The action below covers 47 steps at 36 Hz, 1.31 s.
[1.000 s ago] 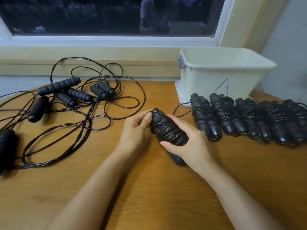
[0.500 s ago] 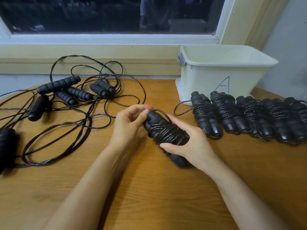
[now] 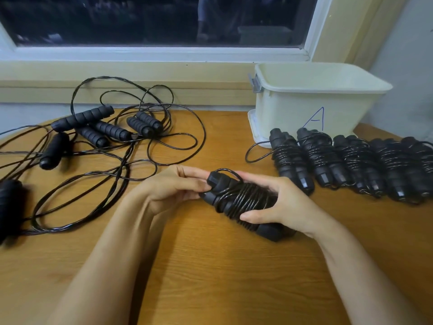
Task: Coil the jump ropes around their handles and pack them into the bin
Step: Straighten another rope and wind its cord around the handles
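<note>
Right hand (image 3: 284,202) grips the coiled jump rope (image 3: 243,202) at frame centre; left hand (image 3: 174,187) pinches its upper-left end. Long axis runs upper left to lower right.

Wooden table (image 3: 210,277) under a dark window (image 3: 140,19), seemingly night outside.

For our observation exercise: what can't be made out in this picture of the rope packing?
Bin interior, head view: near wall hides the floor.
Coiled bundles, head view: row runs off the right edge; count uncertain.
Loose ropes, head view: tangled, cut by the left edge.
Held bundle, head view: left hand and right hand cover parts of it.
</note>
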Available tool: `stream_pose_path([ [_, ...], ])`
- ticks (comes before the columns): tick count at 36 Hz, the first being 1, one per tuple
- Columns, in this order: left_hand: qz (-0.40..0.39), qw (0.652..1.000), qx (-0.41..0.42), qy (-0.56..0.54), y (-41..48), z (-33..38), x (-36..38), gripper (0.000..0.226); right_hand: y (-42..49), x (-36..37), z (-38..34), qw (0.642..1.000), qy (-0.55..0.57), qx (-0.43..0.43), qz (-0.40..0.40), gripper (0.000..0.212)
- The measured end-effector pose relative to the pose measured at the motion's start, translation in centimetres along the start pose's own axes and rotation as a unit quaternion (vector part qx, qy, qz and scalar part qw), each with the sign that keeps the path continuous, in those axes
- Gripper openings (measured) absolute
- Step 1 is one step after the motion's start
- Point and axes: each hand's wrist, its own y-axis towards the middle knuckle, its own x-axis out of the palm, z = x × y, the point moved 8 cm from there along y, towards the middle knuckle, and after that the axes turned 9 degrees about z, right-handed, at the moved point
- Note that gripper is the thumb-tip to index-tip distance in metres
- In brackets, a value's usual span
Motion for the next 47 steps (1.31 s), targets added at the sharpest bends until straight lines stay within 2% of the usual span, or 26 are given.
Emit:
stream_pose_path([
  [5, -0.005, 0.999, -0.052, 0.003, 0.4, -1.1, -0.1, 0.024, -0.2, 0.5, -0.1, 0.999, -0.009, -0.005, -0.032, 0.076],
  [11, -0.063, 0.996, -0.068, -0.001, 0.2, -1.4, 0.6, 0.051, -0.5, 1.0, 0.2, 0.998, -0.009, 0.006, -0.068, 0.078],
  [15, -0.055, 0.997, -0.062, -0.003, 0.6, -1.7, 0.0, 0.047, -0.4, 1.0, 0.0, 0.998, 0.028, 0.015, -0.054, 0.079],
  [18, 0.041, 0.999, -0.005, -0.026, 0.7, -0.7, -0.5, 0.035, 0.0, 0.5, 0.3, 0.996, 0.083, 0.034, -0.012, 0.079],
  [21, 0.135, 0.984, 0.104, 0.053, 0.2, 1.1, -0.2, 0.02, 0.2, 0.0, 0.8, 0.994, 0.093, 0.054, 0.017, 0.076],
  [23, 0.138, 0.975, 0.138, 0.104, -0.3, 1.7, 0.9, 0.032, 0.1, 0.0, 1.0, 0.994, 0.091, 0.063, 0.021, 0.078],
  [26, 0.098, 0.972, 0.144, 0.158, -0.6, 1.6, 2.9, 0.05, 0.0, 0.6, 1.1, 0.993, 0.097, 0.071, 0.008, 0.078],
  [28, 0.087, 0.967, 0.153, 0.183, -0.5, 1.4, 3.5, 0.046, -0.1, 1.0, 1.3, 0.992, 0.096, 0.079, 0.002, 0.075],
  [31, 0.112, 0.975, 0.151, 0.115, -0.6, 1.6, 2.8, 0.035, -0.2, 1.1, 1.4, 0.992, 0.096, 0.086, 0.015, 0.077],
  [33, 0.146, 0.971, 0.168, 0.082, -0.7, 2.1, 2.0, 0.031, -0.1, 0.7, 1.2, 0.992, 0.075, 0.077, 0.066, 0.078],
  [35, 0.198, 0.956, 0.205, 0.072, -1.1, 2.8, 1.2, 0.019, -0.1, -0.7, 1.1, 0.984, 0.047, 0.068, 0.16, 0.073],
  [37, 0.273, 0.926, 0.253, 0.06, -1.9, 3.5, 0.0, 0.015, -0.4, -1.8, 1.0, 0.966, 0.086, 0.079, 0.229, 0.063],
  [39, 0.331, 0.897, 0.288, 0.057, -2.6, 3.9, -0.7, 0.018, -0.6, -1.1, 1.2, 0.952, 0.166, 0.12, 0.227, 0.064],
  [44, 0.313, 0.889, 0.319, 0.101, -2.8, 4.0, 1.3, 0.017, -0.9, -0.4, 2.1, 0.92, 0.248, 0.192, 0.237, 0.088],
  [47, 0.283, 0.895, 0.33, 0.1, -2.6, 3.9, 2.2, 0.016, -1.1, -1.3, 2.6, 0.917, 0.253, 0.208, 0.228, 0.072],
])
